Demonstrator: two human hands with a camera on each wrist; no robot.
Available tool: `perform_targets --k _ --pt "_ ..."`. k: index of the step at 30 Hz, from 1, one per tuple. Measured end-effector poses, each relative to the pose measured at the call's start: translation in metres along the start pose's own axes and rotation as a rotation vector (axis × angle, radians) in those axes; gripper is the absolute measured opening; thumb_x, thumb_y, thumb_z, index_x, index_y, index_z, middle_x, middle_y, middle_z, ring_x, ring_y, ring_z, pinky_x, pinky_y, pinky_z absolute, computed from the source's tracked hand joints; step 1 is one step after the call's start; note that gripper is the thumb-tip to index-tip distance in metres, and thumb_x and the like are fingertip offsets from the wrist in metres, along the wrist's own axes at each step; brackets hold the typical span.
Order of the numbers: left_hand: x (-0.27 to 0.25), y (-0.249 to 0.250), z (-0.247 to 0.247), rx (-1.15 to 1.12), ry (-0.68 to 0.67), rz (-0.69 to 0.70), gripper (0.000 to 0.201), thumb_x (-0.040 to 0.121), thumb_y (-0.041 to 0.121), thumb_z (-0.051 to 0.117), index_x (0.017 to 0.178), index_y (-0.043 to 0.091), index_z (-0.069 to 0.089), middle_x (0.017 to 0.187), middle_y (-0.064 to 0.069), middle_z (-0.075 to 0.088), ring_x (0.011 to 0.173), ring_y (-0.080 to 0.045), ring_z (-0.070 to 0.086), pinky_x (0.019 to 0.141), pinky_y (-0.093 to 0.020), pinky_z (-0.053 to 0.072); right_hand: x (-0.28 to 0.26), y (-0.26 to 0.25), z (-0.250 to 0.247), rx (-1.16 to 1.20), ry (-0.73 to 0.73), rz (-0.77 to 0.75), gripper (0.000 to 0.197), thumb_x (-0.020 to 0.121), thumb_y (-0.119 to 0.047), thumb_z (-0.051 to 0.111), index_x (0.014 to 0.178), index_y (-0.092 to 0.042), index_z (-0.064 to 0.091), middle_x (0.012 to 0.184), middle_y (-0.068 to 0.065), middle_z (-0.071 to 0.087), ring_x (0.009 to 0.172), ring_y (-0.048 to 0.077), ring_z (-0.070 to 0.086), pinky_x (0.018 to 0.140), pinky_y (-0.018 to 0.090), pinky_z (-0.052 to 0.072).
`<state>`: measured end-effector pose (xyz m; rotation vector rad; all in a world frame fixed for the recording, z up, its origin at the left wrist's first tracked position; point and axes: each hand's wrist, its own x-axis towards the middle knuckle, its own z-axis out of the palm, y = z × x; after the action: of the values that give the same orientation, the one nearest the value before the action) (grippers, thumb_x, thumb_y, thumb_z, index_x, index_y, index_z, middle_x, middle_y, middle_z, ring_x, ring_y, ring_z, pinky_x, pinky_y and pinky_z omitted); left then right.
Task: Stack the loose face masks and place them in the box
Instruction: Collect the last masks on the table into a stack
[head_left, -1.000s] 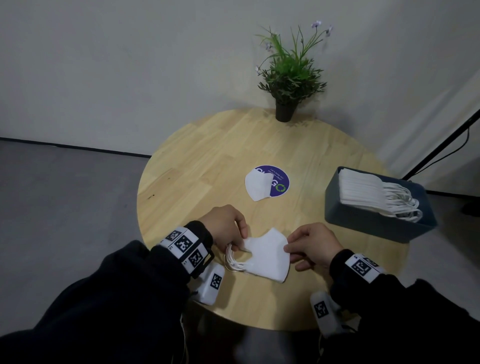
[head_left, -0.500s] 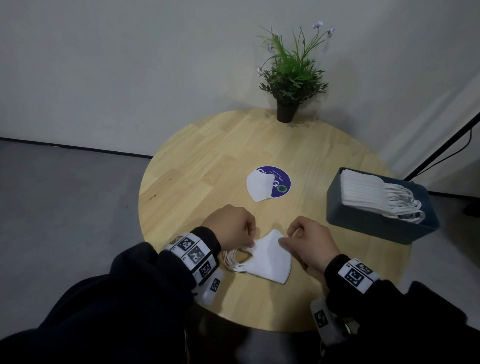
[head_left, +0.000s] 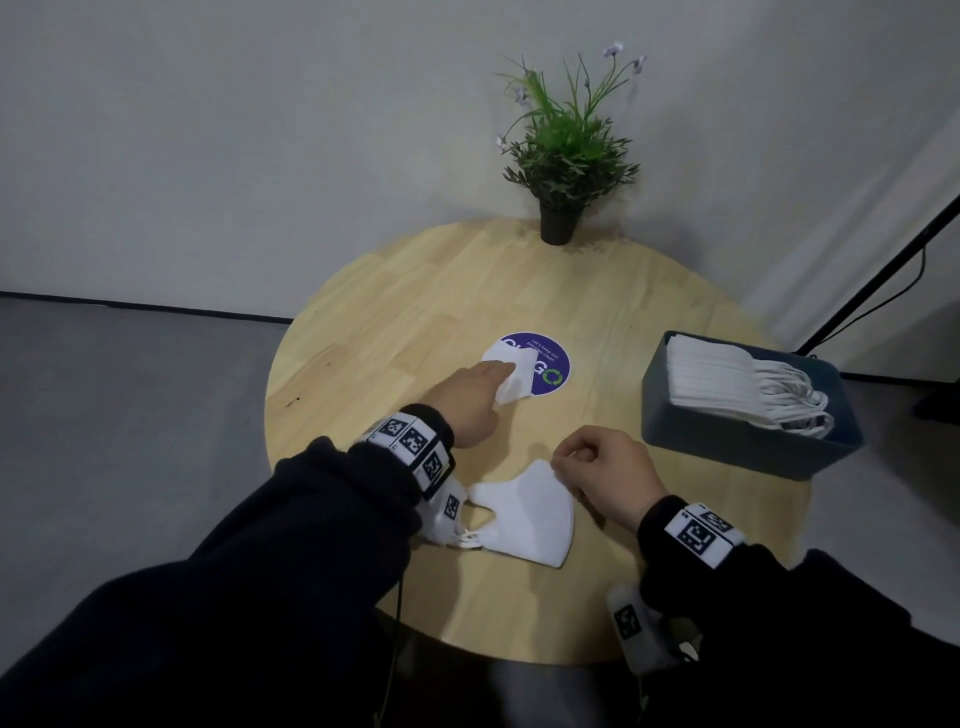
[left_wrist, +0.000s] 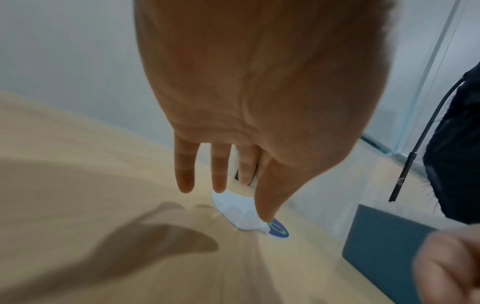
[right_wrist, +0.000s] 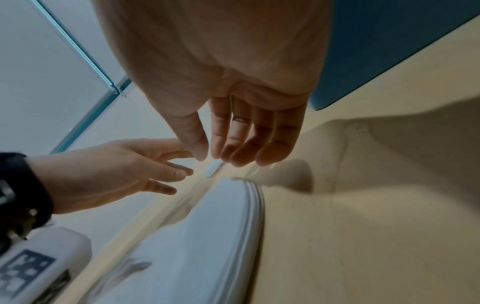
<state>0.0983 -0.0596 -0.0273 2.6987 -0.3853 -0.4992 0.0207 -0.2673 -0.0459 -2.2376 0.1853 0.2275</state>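
Note:
A small stack of white folded masks (head_left: 524, 514) lies near the table's front edge, its ear loops towards my left sleeve. One more loose white mask (head_left: 511, 379) lies farther out, partly over a purple round sticker (head_left: 553, 371). My left hand (head_left: 493, 379) reaches out to it with straight fingers; in the left wrist view the left hand (left_wrist: 233, 201) has its fingertips on that mask (left_wrist: 239, 214). My right hand (head_left: 563, 460) hovers at the stack's far right corner, fingers loosely curled and holding nothing. In the right wrist view the right hand (right_wrist: 210, 158) is over the stack (right_wrist: 207, 236).
A dark blue-grey box (head_left: 748, 447) at the table's right edge holds a row of white masks (head_left: 722, 384) with loops hanging right. A potted plant (head_left: 563, 156) stands at the far edge. The round wooden table (head_left: 395, 322) is bare on the left.
My left hand has let go of the stack's ear loops and stretched forward onto the far mask. My right hand has released the stack's edge and lifted a little.

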Motion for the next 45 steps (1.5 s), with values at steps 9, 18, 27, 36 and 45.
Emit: perform_targets --k 9,18,27,36,45 --pt "-0.001 0.001 0.012 0.18 0.053 -0.018 0.012 0.081 0.018 0.076 0.091 0.025 0.078 0.09 0.002 0.072 0.083 -0.023 0.067 0.064 -0.027 0.044 -0.001 -0.009 0.002 0.212 0.029 -0.027 0.008 0.087 -0.02 0.074 0.079 -0.022 0.073 0.066 -0.002 0.067 0.055 0.014 0.062 0.053 0.026 0.047" --pt "-0.027 0.007 -0.021 -0.621 0.072 0.13 0.007 0.089 0.01 0.068 0.086 0.015 0.072 0.068 0.015 0.065 0.068 -0.008 0.059 0.072 -0.028 0.046 -0.002 -0.028 0.001 0.297 0.069 -0.252 0.061 0.076 -0.032 0.089 0.129 -0.04 0.058 0.13 -0.017 0.059 0.113 0.007 0.055 0.088 0.025 0.048" --pt "-0.038 0.003 -0.028 -0.872 -0.029 0.053 0.038 0.08 0.009 0.087 0.114 0.014 0.069 0.085 0.002 0.077 0.08 -0.017 0.072 0.075 -0.033 0.057 -0.003 -0.045 -0.009 0.854 0.027 0.02 0.016 0.091 -0.005 0.074 0.105 0.001 0.071 0.096 0.017 0.078 0.082 0.026 0.074 0.067 0.038 0.063" --pt "-0.052 0.008 -0.043 -0.826 -0.012 0.114 0.016 0.089 0.0 0.068 0.102 0.004 0.077 0.095 -0.014 0.078 0.085 -0.02 0.073 0.084 -0.039 0.06 -0.005 -0.046 -0.028 0.847 -0.112 -0.002 0.022 0.09 -0.017 0.076 0.11 -0.008 0.075 0.102 0.007 0.077 0.089 0.019 0.073 0.069 0.031 0.06" --pt "-0.064 0.008 -0.041 -0.73 -0.094 0.071 0.015 0.086 0.01 0.083 0.091 0.017 0.07 0.061 0.005 0.069 0.06 -0.011 0.063 0.069 -0.027 0.054 -0.012 -0.04 -0.03 0.839 -0.066 0.096 0.005 0.094 -0.004 0.07 0.092 -0.001 0.074 0.076 0.006 0.074 0.061 0.013 0.068 0.048 0.022 0.053"
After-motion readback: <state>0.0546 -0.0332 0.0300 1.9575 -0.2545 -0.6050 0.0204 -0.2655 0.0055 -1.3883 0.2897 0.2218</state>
